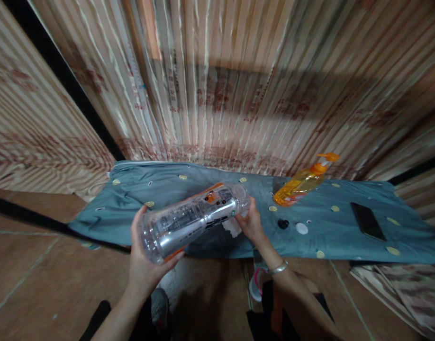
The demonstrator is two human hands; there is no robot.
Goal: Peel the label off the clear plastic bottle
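Over the blue-green cloth (107, 215), my left grip (141, 265) and right grip (252, 222), half closed, hold both ends of a long clear plastic bottle (192, 220), best squeezed softly.

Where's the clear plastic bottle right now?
Head view, just left of centre: the clear plastic bottle is held slanted between the left hand and the right hand, left of the orange pump bottle on the blue-green cloth.

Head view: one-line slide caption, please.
Left hand and right hand hold a bottle at either end; pump bottle and phone on cloth.
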